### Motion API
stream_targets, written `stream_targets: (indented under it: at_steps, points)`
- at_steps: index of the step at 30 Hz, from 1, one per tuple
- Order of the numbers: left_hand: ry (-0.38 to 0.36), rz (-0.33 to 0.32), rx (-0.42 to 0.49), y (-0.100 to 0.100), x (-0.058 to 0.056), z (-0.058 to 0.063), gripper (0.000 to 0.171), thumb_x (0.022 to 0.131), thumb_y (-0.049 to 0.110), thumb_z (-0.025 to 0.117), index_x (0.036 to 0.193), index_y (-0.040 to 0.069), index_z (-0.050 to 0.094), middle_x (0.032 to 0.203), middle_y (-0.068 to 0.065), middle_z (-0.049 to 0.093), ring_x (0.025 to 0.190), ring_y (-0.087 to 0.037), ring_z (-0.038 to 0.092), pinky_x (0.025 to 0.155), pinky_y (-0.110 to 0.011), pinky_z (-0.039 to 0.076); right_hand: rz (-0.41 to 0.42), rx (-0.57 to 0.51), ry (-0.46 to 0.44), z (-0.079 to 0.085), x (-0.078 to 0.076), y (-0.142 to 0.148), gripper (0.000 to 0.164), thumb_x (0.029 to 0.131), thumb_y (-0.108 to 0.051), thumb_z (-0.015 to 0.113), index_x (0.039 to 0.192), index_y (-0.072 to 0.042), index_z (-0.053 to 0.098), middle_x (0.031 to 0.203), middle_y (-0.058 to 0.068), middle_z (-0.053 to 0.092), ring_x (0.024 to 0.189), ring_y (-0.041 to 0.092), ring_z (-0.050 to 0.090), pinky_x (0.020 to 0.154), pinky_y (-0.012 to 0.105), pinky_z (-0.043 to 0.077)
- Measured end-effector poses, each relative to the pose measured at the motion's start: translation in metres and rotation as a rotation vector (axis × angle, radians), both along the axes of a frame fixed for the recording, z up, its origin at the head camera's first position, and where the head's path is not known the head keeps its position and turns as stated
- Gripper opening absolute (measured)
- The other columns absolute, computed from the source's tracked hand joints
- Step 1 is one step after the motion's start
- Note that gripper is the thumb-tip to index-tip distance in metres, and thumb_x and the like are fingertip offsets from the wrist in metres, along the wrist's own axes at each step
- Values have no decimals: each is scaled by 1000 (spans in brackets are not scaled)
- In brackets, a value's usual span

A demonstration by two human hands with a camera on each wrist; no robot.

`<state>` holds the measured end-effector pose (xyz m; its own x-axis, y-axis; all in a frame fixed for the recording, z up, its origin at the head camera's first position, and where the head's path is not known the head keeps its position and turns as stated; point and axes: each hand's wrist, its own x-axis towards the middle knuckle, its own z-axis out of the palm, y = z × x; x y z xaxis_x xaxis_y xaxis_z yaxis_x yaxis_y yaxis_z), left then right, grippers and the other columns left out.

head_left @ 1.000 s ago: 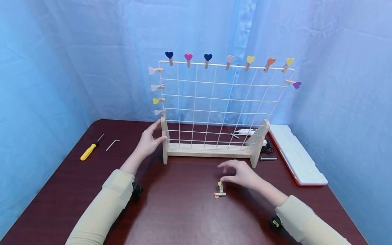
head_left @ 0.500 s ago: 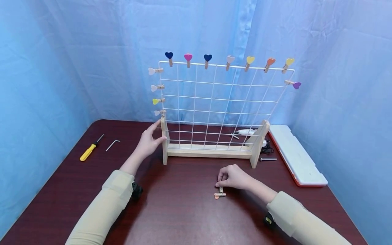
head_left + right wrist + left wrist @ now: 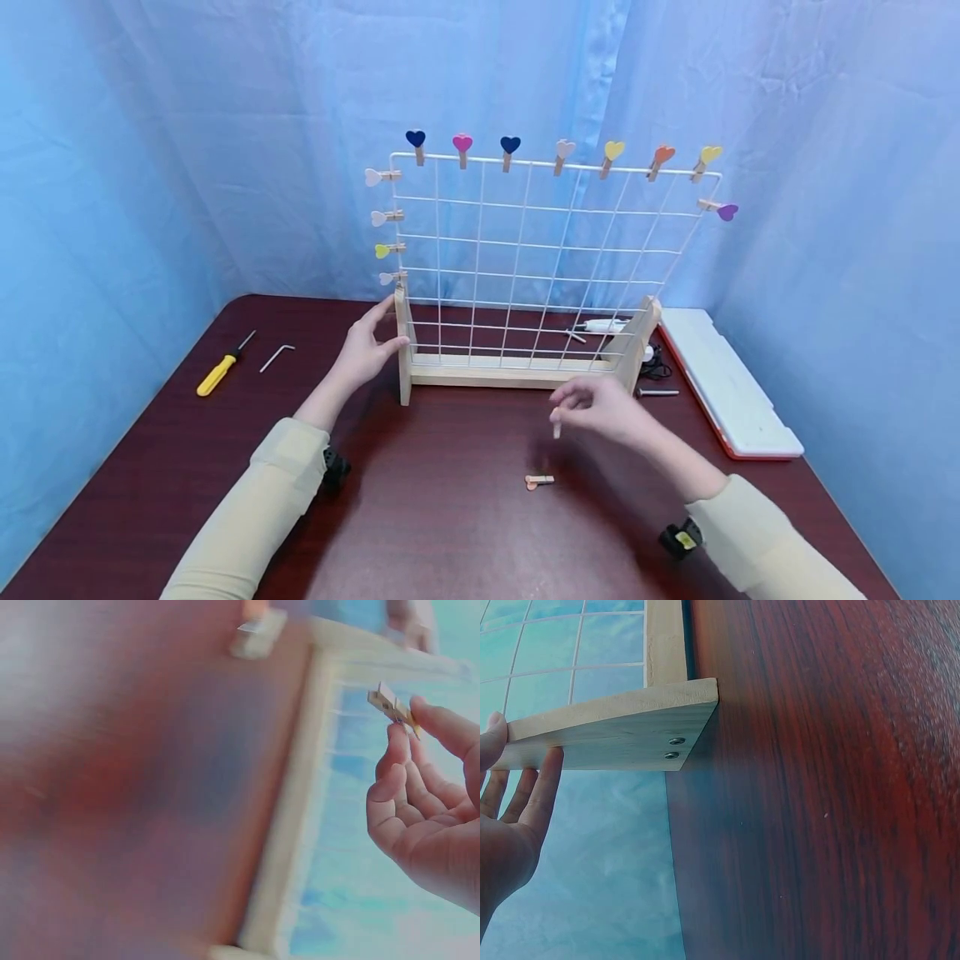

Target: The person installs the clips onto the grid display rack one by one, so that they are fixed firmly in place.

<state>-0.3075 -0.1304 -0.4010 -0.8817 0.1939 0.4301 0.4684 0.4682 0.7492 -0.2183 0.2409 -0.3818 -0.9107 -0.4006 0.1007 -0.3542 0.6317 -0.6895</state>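
Note:
My left hand [image 3: 362,352] holds the left side panel [image 3: 615,735] of a wooden stand, thumb at one edge and fingers against its outer face. The stand carries a white wire grid [image 3: 517,242] with heart-topped clothespins along its top and sides. Between thumb and fingertips, my right hand [image 3: 600,408] pinches a small wooden clothespin [image 3: 388,703], raised over the table in front of the stand's right end. Its yellow heart is mostly covered by the fingers. Below and to the left, another clothespin [image 3: 542,480] with an orange heart lies on the table.
A yellow screwdriver [image 3: 216,375] and a hex key [image 3: 277,357] lie at the left. On the right are a long white case [image 3: 727,383] with a red edge, a bolt [image 3: 658,392] and a black cable [image 3: 657,364]. A white-handled tool [image 3: 602,326] lies behind the grid.
My right hand came down to the two clothespins on the table, took the yellow-hearted one and lifted it up and to the right. The left hand stays at the side panel.

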Motion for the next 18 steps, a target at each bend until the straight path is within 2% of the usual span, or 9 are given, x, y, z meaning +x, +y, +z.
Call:
stream_targets:
  at_steps: [3, 5, 7, 8, 10, 12, 14, 16, 18]
  points:
    - [10, -3, 3, 1, 1, 1, 70, 79, 12, 66, 139, 9, 30, 130, -15, 45, 117, -28, 45, 78, -42, 50, -93, -39, 101, 35, 6, 16, 29, 76, -32, 69, 98, -12, 68, 79, -4, 68, 67, 7, 61, 57, 23, 50]
    - [14, -4, 8, 1, 1, 1, 70, 79, 11, 67, 139, 9, 30, 129, -15, 46, 116, -29, 46, 73, -40, 51, -213, -50, 189, 58, 9, 28, 28, 76, -33, 69, 97, -14, 70, 80, -8, 68, 68, 3, 60, 56, 20, 48]
    - [18, -9, 12, 2, 1, 1, 70, 79, 9, 66, 139, 8, 30, 127, -16, 47, 115, -30, 46, 69, -39, 52, -332, -123, 270, 77, 12, 42, 28, 76, -29, 70, 96, -10, 70, 79, -11, 67, 64, 3, 59, 55, 18, 47]
    - [19, -11, 12, 2, 1, 1, 70, 79, 9, 66, 139, 8, 30, 127, -16, 47, 115, -30, 46, 68, -39, 52, -389, -185, 307, 86, 12, 49, 28, 76, -26, 70, 97, -7, 70, 78, -13, 67, 64, 2, 59, 56, 16, 47]
    - [19, -9, 11, 1, 1, 1, 70, 79, 10, 66, 139, 8, 30, 128, -16, 47, 116, -29, 46, 68, -38, 52, -483, -395, 356, 99, 11, 61, 27, 75, -16, 71, 96, 0, 68, 74, -12, 68, 60, 5, 58, 56, 15, 46]
    - [19, -8, 4, 1, 1, 1, 70, 79, 10, 66, 139, 8, 29, 129, -15, 46, 116, -27, 45, 68, -38, 52, -522, -637, 419, 108, 8, 71, 26, 74, -6, 71, 96, 7, 67, 71, -6, 68, 57, 10, 58, 55, 17, 48]
    - [17, -4, -2, 0, 1, 1, 71, 79, 11, 66, 140, 9, 29, 130, -14, 45, 117, -26, 45, 68, -38, 52, -549, -828, 489, 113, 2, 78, 27, 71, -2, 72, 94, 10, 66, 73, 1, 68, 56, 14, 57, 55, 17, 48]
    - [16, -6, -5, 0, 0, 0, 71, 79, 12, 66, 140, 10, 29, 131, -14, 44, 117, -26, 45, 69, -39, 52, -583, -966, 544, 115, -5, 82, 29, 69, -3, 74, 93, 10, 66, 76, 6, 68, 56, 16, 56, 55, 18, 49]
    - [14, -5, -8, 0, 0, 0, 71, 79, 12, 66, 140, 11, 29, 132, -13, 44, 118, -26, 44, 70, -39, 52, -636, -1035, 597, 116, -13, 84, 33, 66, -9, 77, 91, 10, 67, 78, 9, 67, 58, 16, 56, 54, 18, 48]
